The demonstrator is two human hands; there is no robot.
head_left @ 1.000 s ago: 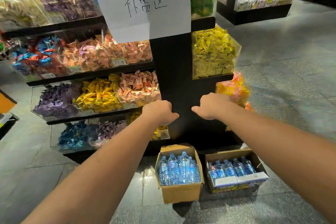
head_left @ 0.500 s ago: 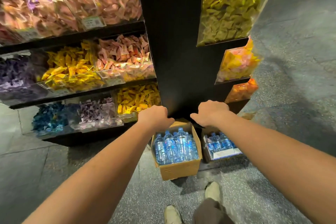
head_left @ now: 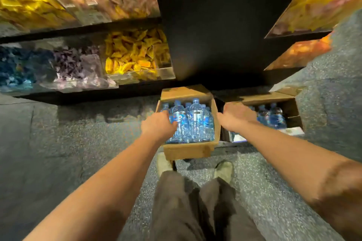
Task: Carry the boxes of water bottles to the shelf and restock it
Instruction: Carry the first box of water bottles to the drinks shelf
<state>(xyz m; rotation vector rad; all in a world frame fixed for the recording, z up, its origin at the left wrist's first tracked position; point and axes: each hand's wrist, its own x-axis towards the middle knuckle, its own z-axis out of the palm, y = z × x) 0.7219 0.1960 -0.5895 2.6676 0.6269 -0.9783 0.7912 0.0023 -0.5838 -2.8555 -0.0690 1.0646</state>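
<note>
Box (head_left: 188, 150): sitting open on the floor (head_left: 78, 133), at the foot of the black shelf unit (head_left: 215, 25).
Water bottles (head_left: 194, 121): standing upright, filling the box.
Left hand (head_left: 158, 126): hanging over the box's left wall, fingers curling; grip cannot be told.
Right hand (head_left: 237, 117): hovering beside the right wall; fingers hidden, so state cannot be told.
Second box (head_left: 274, 98): sitting just right, holding more bottles.

Dim warm light; heavy motion blur at edges, wide-angle distortion, dark shadows.
</note>
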